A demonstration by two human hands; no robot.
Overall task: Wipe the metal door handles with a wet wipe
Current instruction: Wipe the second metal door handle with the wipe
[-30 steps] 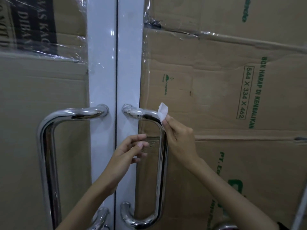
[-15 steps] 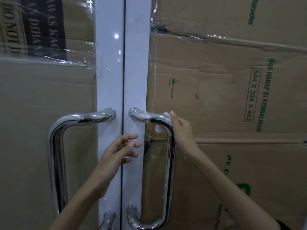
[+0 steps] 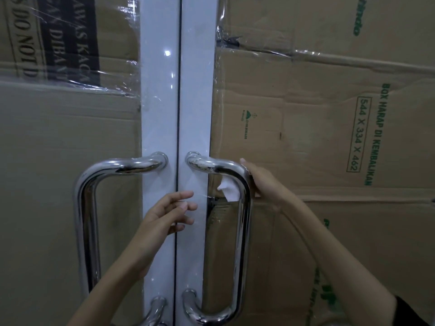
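Nearest: the left hand, fingers loosely spread and holding nothing, hovers in front of the white door frame at the centre seam. Whether the fingertips touch the frame cannot be told.

Just right of it and slightly higher, the right hand is wrapped around the upper bend of the right-side polished chrome D-shaped pull handle. The fingers curl behind the tube and pin the white wet wipe against it. A loose corner of the wipe hangs on the inner side of the bar, left of the grip; the rest is hidden under the palm.

Below the grip runs the long vertical bar, down to the lower bend and its mount on the frame. Above-left of the grip the short horizontal arm runs to the top mount.

Across the seam, well left of the grip, the matching left-side chrome pull handle; no hand or wipe on it.

Farthest back: flattened brown cardboard sheets with green print taped behind both door panes, clear tape glinting.

Step in hand, by my reading: wiping the right handle, at its top corner. Early in the job: the vertical run appears still to do, and the left handle is untouched.

Next move calls for sliding the clamped wipe down the bar with steady wrap pressure, keeping the cloth between skin and metal so it does not bunch or slip out by that loose corner. The lower bend will need the wrist turned.
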